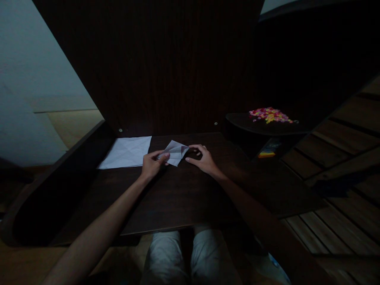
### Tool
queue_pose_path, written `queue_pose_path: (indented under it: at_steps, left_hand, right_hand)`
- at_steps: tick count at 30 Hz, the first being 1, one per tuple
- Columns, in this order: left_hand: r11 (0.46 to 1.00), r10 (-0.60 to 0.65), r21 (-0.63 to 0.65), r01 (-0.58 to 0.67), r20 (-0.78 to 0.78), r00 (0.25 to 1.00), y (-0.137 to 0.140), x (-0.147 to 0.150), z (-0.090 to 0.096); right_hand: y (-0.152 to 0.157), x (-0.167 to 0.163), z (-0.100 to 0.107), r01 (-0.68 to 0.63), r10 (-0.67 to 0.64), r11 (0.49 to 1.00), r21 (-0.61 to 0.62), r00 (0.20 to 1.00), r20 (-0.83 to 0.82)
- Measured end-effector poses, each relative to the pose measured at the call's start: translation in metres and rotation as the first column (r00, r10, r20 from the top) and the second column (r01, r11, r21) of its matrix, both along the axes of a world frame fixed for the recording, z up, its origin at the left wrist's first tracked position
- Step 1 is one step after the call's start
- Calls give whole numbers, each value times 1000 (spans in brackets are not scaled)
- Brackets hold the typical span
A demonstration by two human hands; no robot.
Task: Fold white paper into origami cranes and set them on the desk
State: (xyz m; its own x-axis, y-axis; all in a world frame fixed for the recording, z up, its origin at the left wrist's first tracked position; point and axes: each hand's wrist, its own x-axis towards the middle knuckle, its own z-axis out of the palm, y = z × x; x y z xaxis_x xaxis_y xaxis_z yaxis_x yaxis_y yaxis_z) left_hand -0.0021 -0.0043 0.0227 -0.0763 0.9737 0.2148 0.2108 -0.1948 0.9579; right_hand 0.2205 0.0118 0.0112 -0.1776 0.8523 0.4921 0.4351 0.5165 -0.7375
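Observation:
A small sheet of folded white paper (175,152) is held above the dark desk, with crease lines and a raised flap on its right side. My left hand (152,163) pinches its left corner, thumb on top and fingers beneath. At the paper's right corner is my right hand (204,159), thumb and index finger apart. Its index fingertip meets or nearly touches the flap's edge, and the thumb sits just clear of the paper. To the left, a larger creased white sheet (126,152) lies flat on the desk.
The dark wooden desk (175,198) has a tall back panel (160,71) and a raised left side (53,186). On a low rounded shelf (237,120) at the right lies a pile of small colourful pieces (271,114). Wooden slats (323,233) are farther right.

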Motion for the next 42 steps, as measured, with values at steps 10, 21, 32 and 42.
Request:
queue_pose_path:
  at_steps: [10, 21, 32, 42]
  left_hand:
    - [912, -140, 295, 286, -431, 891, -4, -7, -5]
    - [859, -269, 116, 499, -726, 633, -4, -3, -4]
    - [839, -291, 114, 531, -731, 617, -5, -1, -1]
    - [872, -256, 112, 477, -726, 639, -4, 0, -4]
  right_hand:
    - [-4, 2, 4, -72, 60, 994, 88, 991, 123]
    - [-8, 2, -1, -300, 273, 954, 9, 881, 386]
    - [-2, 1, -4, -239, 213, 971, 28, 907, 365]
    - [3, 4, -13, -84, 54, 994, 71, 935, 350]
